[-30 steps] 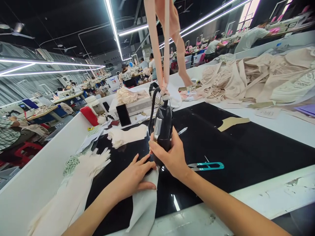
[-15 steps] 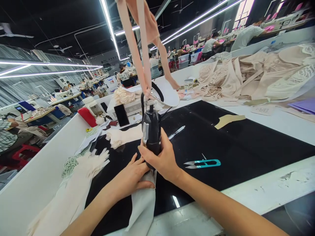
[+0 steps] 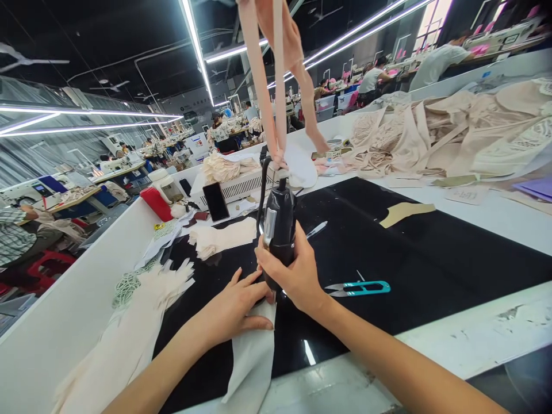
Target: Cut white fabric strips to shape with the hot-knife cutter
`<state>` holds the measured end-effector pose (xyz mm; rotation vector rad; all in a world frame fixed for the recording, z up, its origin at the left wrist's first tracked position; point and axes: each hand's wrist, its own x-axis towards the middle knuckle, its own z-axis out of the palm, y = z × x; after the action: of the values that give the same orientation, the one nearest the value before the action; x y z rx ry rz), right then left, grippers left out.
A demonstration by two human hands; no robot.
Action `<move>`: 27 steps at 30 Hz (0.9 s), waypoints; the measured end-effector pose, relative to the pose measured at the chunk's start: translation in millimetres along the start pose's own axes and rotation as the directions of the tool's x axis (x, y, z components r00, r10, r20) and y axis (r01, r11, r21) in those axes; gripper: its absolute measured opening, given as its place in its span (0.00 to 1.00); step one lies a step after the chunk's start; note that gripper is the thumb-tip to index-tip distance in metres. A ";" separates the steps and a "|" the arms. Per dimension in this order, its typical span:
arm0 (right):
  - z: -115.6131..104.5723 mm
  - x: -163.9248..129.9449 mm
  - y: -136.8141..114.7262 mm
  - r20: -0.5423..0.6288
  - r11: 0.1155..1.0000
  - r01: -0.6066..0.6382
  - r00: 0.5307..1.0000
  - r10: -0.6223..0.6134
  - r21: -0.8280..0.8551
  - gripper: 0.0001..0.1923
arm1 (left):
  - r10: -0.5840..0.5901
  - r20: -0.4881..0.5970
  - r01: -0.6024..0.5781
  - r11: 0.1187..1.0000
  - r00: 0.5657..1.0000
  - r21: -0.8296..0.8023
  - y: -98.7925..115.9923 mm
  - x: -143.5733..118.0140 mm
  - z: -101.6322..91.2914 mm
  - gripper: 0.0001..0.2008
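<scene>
My right hand [image 3: 297,275] is wrapped round a black handheld power tool [image 3: 279,221] with a silver lever on its side. The tool stands upright over a pale strip of fabric [image 3: 254,356], and its lower end is mostly hidden by my hands. It hangs from knotted peach fabric straps [image 3: 279,115], with a black cord looping beside it. My left hand [image 3: 235,305] lies flat on the fabric strip just left of the tool, fingers spread and fingertips close to its base. Both hands are over a black board [image 3: 345,253].
Turquoise thread snips [image 3: 366,287] and a white pen [image 3: 317,230] lie right of my hands. Cream fabric pieces [image 3: 133,328] and a smaller stack [image 3: 224,236] are to the left. A phone [image 3: 215,201] leans behind. Beige garments [image 3: 448,132] heap up at the far right.
The tool and my right hand have moved a little to the right, and the straps above have swung the same way. My left hand stays spread on the fabric. The view has shifted slightly.
</scene>
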<state>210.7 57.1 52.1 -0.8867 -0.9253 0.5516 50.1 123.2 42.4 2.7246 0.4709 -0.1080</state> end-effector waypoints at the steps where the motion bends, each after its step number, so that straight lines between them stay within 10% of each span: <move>1: 0.3 -0.2 0.0 0.004 1.000 0.002 1.000 -0.002 -0.009 0.14 | -0.001 0.005 0.001 1.000 1.000 -0.005 0.0 0.1 0.0 0.16; 27: 1.8 -16.6 -9.2 0.029 0.997 -0.056 0.998 0.054 0.046 0.14 | 0.011 0.011 -0.011 0.999 1.000 -0.050 -7.4 3.6 3.9 0.38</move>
<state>201.1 40.6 53.0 -0.8659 -0.9114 0.6321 51.0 129.3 35.7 2.6761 0.4496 -0.1072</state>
